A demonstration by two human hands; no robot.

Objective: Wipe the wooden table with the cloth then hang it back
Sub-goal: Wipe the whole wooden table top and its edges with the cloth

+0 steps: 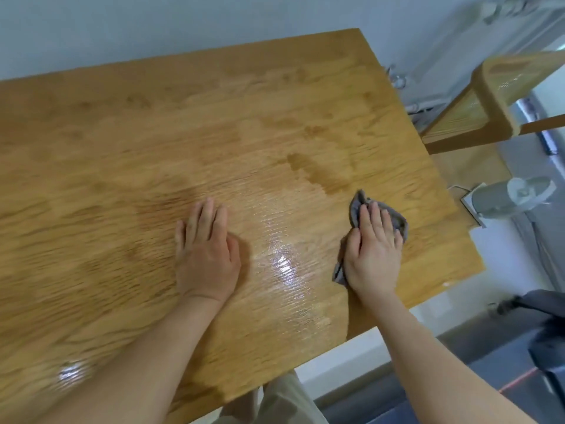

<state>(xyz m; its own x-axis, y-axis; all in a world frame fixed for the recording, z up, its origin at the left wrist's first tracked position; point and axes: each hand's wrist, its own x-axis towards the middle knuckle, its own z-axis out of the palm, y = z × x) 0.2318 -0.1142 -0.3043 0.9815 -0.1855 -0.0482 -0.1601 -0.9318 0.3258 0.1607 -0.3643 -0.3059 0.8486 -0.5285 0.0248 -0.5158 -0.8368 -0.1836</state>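
Head view: wiping step under way. Right hand [374,255], fingers flat, presses crumpled grey cloth [397,223] on honey-coloured wooden bench [122,148]; left hand [206,255] braces, released. Next: sweep toward dry patch, 11 o'clock.

We see the wooden table [153,142] filling most of the frame, its surface streaked with damp patches and a bright glare between the hands. The left hand [205,255] lies flat, palm down, at centre. The right hand [374,254] presses flat on a grey cloth [356,209] at centre right, near the table's right edge. A wooden chair [489,96] stands at upper right.
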